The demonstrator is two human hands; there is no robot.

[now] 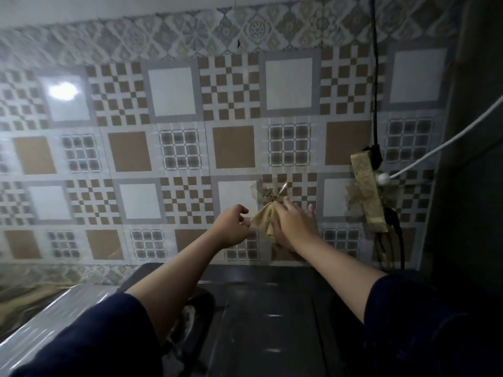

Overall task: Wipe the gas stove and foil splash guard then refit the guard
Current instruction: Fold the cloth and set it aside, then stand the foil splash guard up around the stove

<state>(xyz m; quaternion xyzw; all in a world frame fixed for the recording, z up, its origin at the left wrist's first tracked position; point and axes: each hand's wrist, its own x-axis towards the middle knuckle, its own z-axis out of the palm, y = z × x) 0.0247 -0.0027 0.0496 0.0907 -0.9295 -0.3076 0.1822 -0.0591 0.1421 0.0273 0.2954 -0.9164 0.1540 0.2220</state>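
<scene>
A beige cloth (261, 219) hangs bunched from a small hook (275, 195) taped to the tiled wall. My right hand (295, 223) lies over the cloth's right side, fingers spread and thumb under the fabric. With curled fingers, my left hand (231, 227) pinches the cloth's left corner. Below my arms lies the dark gas stove (272, 308), with a burner (192, 314) partly hidden by my left forearm. The shiny foil splash guard (54, 319) lies at the lower left beside the stove.
A taped-over power strip (367, 191) hangs on the wall to the right of the cloth, with a black cable (375, 77) above it and a white cable (441, 145) plugged in. A dark panel (473, 159) closes off the right side.
</scene>
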